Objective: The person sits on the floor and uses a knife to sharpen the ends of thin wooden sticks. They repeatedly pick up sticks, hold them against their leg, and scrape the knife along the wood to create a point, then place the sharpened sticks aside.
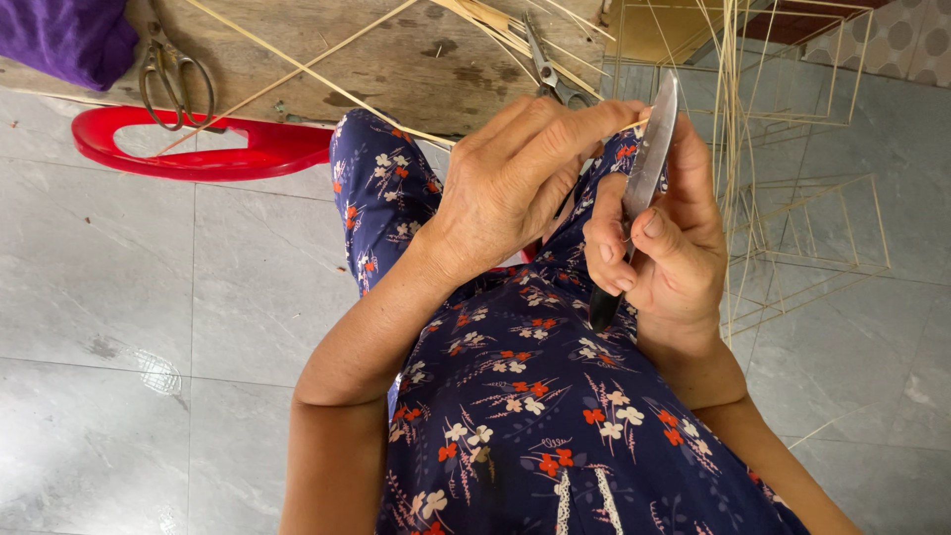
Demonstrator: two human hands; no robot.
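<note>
right hand (666, 248): I'm gripping a knife (649, 168), fingers curled tight on its dark handle, blade pointing to 12 o'clock.
left hand (520, 178): I'm pinching a thin stick (639, 125) against the blade.
scissors (170, 71): lying on the board (396, 69), 10 o'clock.
</note>
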